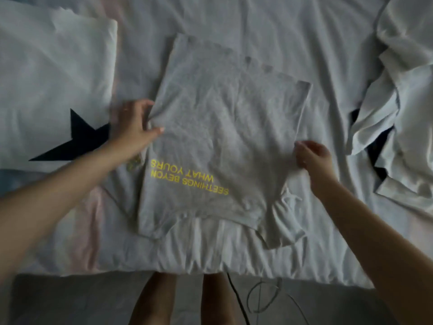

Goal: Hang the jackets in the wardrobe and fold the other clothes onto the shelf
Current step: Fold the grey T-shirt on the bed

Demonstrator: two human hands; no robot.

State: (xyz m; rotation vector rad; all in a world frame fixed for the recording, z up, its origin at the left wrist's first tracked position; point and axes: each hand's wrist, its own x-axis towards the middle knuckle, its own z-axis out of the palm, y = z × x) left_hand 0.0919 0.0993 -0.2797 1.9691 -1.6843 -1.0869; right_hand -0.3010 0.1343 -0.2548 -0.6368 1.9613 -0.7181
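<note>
A grey T-shirt [218,127] with yellow lettering lies on the bed, its sides folded in to a narrow panel. My left hand [134,124] pinches its left edge about halfway up. My right hand [311,156] grips the right edge, a little nearer to me. Both hands hold cloth between thumb and fingers. The shirt's near end, with a sleeve sticking out at the lower right, rests by the bed's front edge.
A folded white garment with a black star [54,90] lies at the left. A heap of white clothes [403,109] with dark cloth under it sits at the right. The bed's white sheet [246,19] is rumpled. Cables [260,299] lie on the floor by my legs.
</note>
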